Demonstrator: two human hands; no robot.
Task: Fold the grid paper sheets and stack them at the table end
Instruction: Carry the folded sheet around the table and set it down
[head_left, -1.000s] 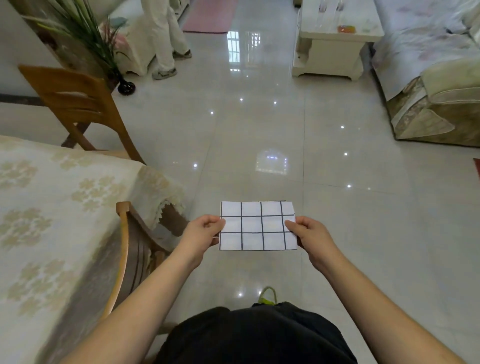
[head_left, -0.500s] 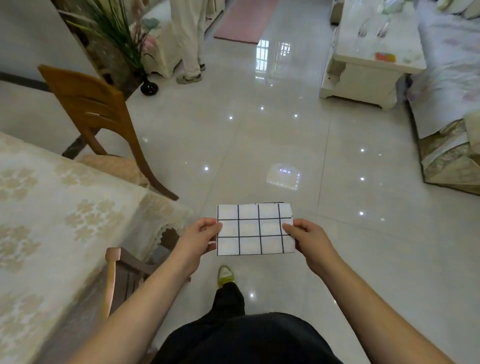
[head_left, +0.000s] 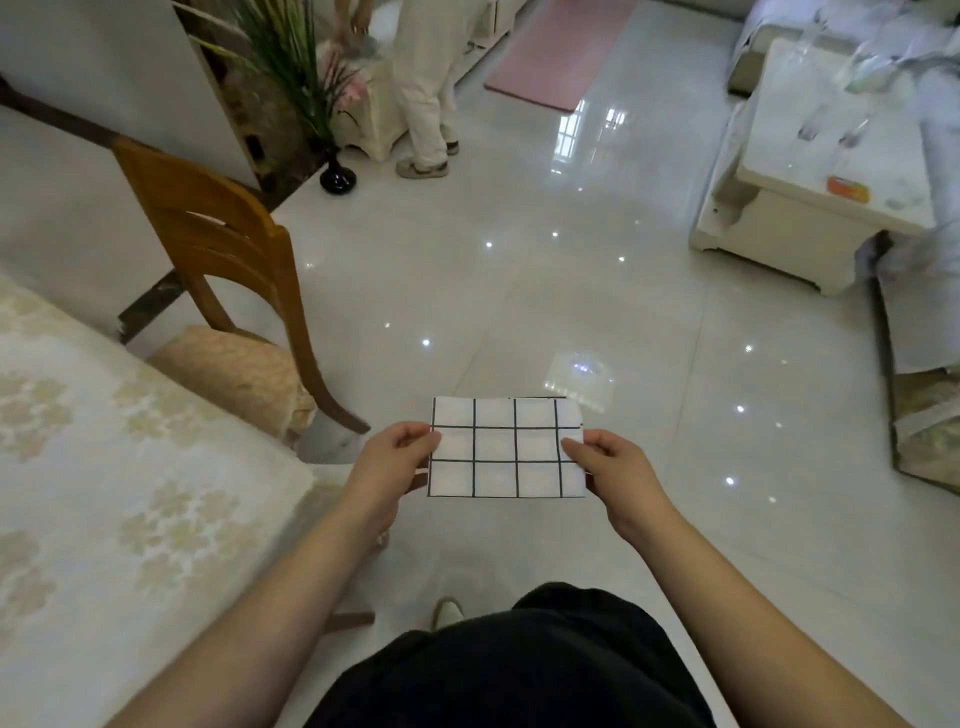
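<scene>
The left hand (head_left: 393, 462) pinches the left edge of a folded grid paper (head_left: 506, 448), thumb on top and fingers curled underneath; the right hand (head_left: 615, 470) pinches the right edge the same way. Between them the paper is held flat in the air over the shiny tiled floor (head_left: 519, 291), just past the person's dark trousers (head_left: 519, 670), at about 12 o'clock from the body. It shows black lines in three rows of squares, and its top right corner looks slightly bent. The table (head_left: 130, 493) with a pale flowered cloth lies at 9 o'clock, near the left arm but apart from the paper. A wooden chair (head_left: 223, 249) stands at 10 o'clock beside the table. At 12 o'clock, far off, another person's legs (head_left: 423, 88) stand by a plant (head_left: 306, 78). A white low table (head_left: 815, 171) sits at 2 o'clock
</scene>
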